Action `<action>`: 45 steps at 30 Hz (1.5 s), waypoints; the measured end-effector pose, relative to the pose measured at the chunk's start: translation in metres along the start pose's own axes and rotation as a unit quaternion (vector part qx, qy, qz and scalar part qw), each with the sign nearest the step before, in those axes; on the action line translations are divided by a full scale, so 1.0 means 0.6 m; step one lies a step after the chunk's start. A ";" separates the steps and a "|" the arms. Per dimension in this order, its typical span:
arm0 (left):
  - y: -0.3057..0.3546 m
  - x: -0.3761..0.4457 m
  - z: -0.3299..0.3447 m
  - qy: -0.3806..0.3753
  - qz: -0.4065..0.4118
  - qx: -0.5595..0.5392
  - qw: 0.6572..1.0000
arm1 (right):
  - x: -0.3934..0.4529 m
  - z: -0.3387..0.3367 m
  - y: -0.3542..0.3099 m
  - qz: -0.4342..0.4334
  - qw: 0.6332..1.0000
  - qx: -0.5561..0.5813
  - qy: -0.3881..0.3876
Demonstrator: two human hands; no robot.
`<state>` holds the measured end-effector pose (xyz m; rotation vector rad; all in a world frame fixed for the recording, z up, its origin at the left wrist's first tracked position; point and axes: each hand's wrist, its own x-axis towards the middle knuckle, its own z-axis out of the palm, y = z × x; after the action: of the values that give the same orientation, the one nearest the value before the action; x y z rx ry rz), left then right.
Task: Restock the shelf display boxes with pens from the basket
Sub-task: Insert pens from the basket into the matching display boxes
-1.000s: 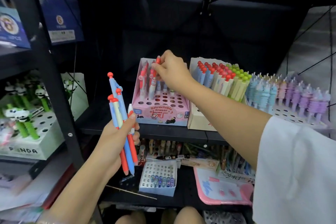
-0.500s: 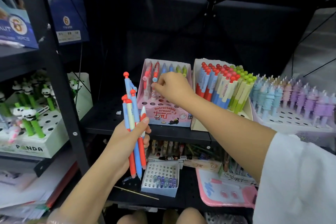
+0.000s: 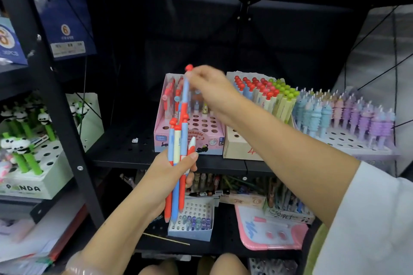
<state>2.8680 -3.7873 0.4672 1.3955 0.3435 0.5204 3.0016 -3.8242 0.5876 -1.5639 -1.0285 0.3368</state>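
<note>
My left hand [image 3: 166,176] grips a bundle of blue, cream and red pens [image 3: 177,163] upright in front of the shelf edge. My right hand [image 3: 210,89] pinches the red-knobbed top of one blue pen [image 3: 185,96] that stands taller than the rest of the bundle. Behind them on the shelf sits the pink display box [image 3: 190,134], with a few pens in its back rows and many bare holes in front. Beside it a beige box [image 3: 237,145] is packed with red- and green-topped pens [image 3: 266,94].
A white tray of pastel blue and purple pens [image 3: 344,114] fills the shelf's right end. A panda pen box [image 3: 33,163] stands at the left beyond a black upright post [image 3: 55,96]. On the lower shelf lie a small perforated box [image 3: 192,219] and a pink tray [image 3: 268,230].
My right hand left the pink box's back row and came to the bundle, now pinching the top of a blue pen. My left hand raised the bundle toward the shelf.
</note>
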 end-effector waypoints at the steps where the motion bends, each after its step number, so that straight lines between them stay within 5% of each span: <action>1: -0.001 0.001 0.005 -0.006 -0.003 0.005 1.000 | 0.004 -0.016 -0.009 -0.007 0.998 0.008 0.067; 4: -0.003 0.006 0.020 -0.010 -0.013 -0.003 1.000 | 0.003 -0.077 -0.030 -0.040 0.981 0.002 0.190; 9: -0.002 0.010 0.043 -0.013 -0.016 -0.015 1.000 | -0.028 -0.157 -0.019 -0.106 0.944 -0.184 0.251; 14: 0.004 0.011 0.062 -0.013 -0.015 -0.027 0.999 | -0.052 -0.157 0.016 -0.110 0.893 -0.384 0.208; 32: 0.007 -0.002 0.062 -0.009 -0.018 -0.031 0.999 | -0.039 -0.152 0.023 -0.084 0.898 -0.403 0.157; 40: 0.007 -0.005 0.062 -0.006 -0.023 -0.015 1.000 | -0.033 -0.135 0.020 0.033 0.825 -0.561 0.061; 42: 0.009 -0.007 0.063 -0.006 -0.021 -0.021 1.000 | -0.041 -0.130 0.022 0.000 0.803 -0.590 0.085; 45: 0.011 -0.008 0.065 -0.012 -0.020 -0.050 0.998 | -0.064 -0.113 0.028 -0.159 0.786 -0.581 0.135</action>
<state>2.8833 -3.8218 0.4795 1.2936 0.3213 0.4810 3.0344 -3.8966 0.5792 -2.3372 -1.3150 -0.9348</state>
